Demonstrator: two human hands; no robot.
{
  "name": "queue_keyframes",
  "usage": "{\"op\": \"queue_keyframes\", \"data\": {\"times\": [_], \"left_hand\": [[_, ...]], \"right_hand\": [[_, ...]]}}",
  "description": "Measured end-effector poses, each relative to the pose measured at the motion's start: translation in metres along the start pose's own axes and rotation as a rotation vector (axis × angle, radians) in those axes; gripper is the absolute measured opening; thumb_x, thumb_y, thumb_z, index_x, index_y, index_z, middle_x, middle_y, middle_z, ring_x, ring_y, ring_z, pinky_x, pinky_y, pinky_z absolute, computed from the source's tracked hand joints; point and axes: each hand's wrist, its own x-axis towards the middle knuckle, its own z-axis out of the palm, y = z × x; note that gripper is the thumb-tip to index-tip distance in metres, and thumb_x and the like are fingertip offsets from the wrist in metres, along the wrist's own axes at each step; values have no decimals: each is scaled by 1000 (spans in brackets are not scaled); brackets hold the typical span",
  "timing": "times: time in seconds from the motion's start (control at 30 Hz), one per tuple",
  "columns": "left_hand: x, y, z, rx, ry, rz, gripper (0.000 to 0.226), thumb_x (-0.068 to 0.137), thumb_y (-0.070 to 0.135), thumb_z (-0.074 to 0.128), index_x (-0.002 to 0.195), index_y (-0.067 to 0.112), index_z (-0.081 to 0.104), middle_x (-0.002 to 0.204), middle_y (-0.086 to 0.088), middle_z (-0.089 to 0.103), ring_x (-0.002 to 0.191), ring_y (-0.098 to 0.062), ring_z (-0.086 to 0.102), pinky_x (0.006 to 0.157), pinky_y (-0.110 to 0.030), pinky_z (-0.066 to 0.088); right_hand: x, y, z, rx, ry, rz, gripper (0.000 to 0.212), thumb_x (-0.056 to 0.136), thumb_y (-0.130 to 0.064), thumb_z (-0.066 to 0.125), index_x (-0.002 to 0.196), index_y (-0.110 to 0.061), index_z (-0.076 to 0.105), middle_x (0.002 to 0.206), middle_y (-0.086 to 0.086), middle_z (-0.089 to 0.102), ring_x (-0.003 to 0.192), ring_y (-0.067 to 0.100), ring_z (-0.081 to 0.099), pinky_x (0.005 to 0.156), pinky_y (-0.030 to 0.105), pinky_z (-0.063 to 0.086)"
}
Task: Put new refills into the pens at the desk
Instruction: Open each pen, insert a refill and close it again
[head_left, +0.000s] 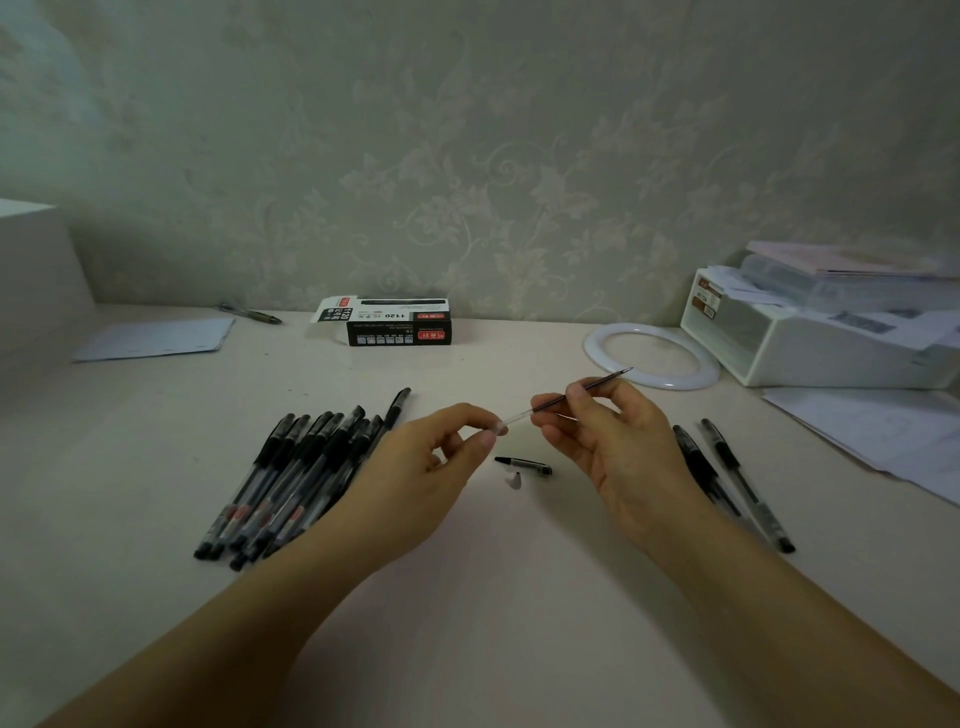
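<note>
At frame centre, my left hand (436, 462) pinches the refill's (566, 397) clear end; my right hand (618, 441) pinches its dark middle above the table (493, 571).

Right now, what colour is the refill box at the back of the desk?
The refill box is black with a white end flap and small red labels, seen best in the head view.

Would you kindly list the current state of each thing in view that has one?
Refill: held in the air by both hands.
Left hand: pinches its clear end.
Right hand: pinches its dark middle.
Pen cap: off, lying on the desk.
Refill box: flap open.
</note>
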Motion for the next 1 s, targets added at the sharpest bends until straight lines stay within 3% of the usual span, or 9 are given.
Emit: {"op": "queue_keyframes", "data": {"times": [0.13,0.27,0.37,0.47,0.53,0.67,0.8,0.93,1.0], "left_hand": [[-1,1,2,-3,-30,4,14,94,42,50,99,43,63,63,10,46,46,-7,37,44,-17,33],[-1,1,2,-10,-37,8,10,94,41,51,99,42,59,64,9,49,48,-9,41,44,-18,35],[0,0,1,0,-20,4,8,94,42,51,100,44,56,65,12,51,48,-6,44,46,-14,36],[1,-1,0,22,-11,-10,8,93,44,50,100,47,53,67,12,53,49,-3,46,46,-11,37],[1,-2,0,20,-10,-12,8,93,44,49,99,48,54,68,11,53,48,-4,46,45,-11,36],[1,-3,1,18,-11,-6,11,94,42,49,100,48,56,65,12,51,46,-6,42,44,-14,35],[1,-4,1,30,-19,-4,17,95,40,49,107,49,58,64,16,50,46,-3,41,45,-13,35],[0,-2,0,27,-36,6,22,97,37,48,111,47,60,62,19,48,48,0,45,49,-9,35],[0,-1,0,33,-52,6,22,97,36,48,111,47,61,62,19,48,51,1,47,52,-9,38]], "right_hand": [[0,1,0,-148,-55,-20,6,95,-13,61,94,-8,66,92,11,76,87,22,73,75,25,57],[-4,5,3,-511,-186,-32,6,86,-28,73,89,-24,77,89,-4,76,81,8,71,74,21,55],[-7,4,2,-717,-240,-96,9,81,-36,78,88,-31,76,87,-8,74,75,10,68,69,19,54],[-6,3,-2,-956,-195,-196,16,75,-38,82,88,-32,73,84,-8,67,65,4,57,63,15,46],[-7,2,-3,-1098,-215,-255,18,75,-37,82,89,-30,73,84,-9,63,69,3,54,63,13,43],[-8,3,-3,-1220,-277,-272,14,78,-36,80,86,-27,74,82,-8,61,67,0,49,62,12,36],[-8,5,-4,-1194,-281,-281,6,83,-30,76,83,-25,73,79,-8,64,67,1,52,63,12,39],[-1,1,-4,-704,-71,-191,4,88,-17,72,84,-17,70,72,-2,71,59,2,59,58,14,48],[0,-1,-4,-551,-45,-137,3,90,-15,69,90,-13,69,75,1,74,62,2,62,60,13,50]]}}
